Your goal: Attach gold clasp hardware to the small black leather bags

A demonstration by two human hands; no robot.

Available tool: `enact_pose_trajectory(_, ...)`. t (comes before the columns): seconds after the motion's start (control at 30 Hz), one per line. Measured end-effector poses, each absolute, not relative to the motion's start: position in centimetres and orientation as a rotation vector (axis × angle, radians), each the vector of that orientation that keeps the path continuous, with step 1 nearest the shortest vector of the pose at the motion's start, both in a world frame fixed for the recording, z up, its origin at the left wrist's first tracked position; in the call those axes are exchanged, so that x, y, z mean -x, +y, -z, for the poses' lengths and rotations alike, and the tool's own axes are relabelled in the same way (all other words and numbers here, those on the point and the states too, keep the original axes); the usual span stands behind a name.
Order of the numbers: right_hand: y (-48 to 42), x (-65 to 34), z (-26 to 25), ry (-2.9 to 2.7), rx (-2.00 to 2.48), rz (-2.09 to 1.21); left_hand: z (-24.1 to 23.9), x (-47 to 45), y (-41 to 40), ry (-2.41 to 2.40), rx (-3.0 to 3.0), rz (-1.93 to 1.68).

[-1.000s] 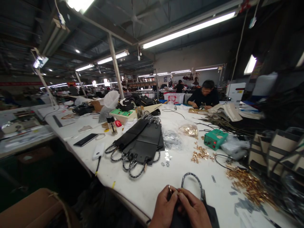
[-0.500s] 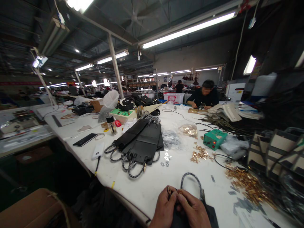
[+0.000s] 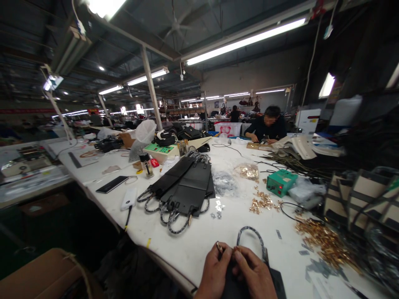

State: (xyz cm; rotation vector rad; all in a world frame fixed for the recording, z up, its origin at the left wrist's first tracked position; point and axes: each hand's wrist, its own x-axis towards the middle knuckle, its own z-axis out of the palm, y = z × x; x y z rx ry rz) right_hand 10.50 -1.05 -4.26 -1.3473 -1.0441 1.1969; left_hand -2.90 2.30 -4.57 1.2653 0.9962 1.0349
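Note:
My left hand (image 3: 214, 269) and my right hand (image 3: 254, 272) meet at the table's front edge. Both are closed, thumbs and fingertips pinched together over a black bag panel (image 3: 278, 282). A grey-and-black rope handle (image 3: 250, 228) loops up from the panel behind my right hand. A small gold metal fitting (image 3: 237, 250) shows at my right fingertips, mostly covered. Another shiny bit of metal (image 3: 219, 248) peeks out by my left index finger; its kind is unclear. Farther left lies a stack of black bag panels (image 3: 190, 185) with similar rope handles.
Gold fittings (image 3: 327, 241) lie heaped at right, with a smaller pile (image 3: 262, 202) beyond. A green box with a red light (image 3: 282, 182) stands near them. At left are a phone (image 3: 112, 184) and a white power bank (image 3: 129, 198). Across the table sits a person (image 3: 269, 126).
My hands stay together at the panel with only a slight shift of the fingers. The shiny metal by my left index finger has tilted a little. Nothing else has visibly moved.

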Motion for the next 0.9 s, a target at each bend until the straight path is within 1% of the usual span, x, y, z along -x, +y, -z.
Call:
enact_pose_trajectory(0.33,-1.03,-10.31,4.07,-1.048,1.336,-1.195,4.64,3.14,2.44,0.997,-1.303,-1.007)
enact_pose_trajectory(0.6,-1.35,-10.55,4.20,-1.043,1.338,-1.113,4.99,2.98,2.56,0.963,-1.257,-1.024)
enact_pose_trajectory(0.9,-1.41,-10.51,3.91,-0.994,1.284,-1.125,4.02,2.98,2.58,1.003,-1.245,-1.034)
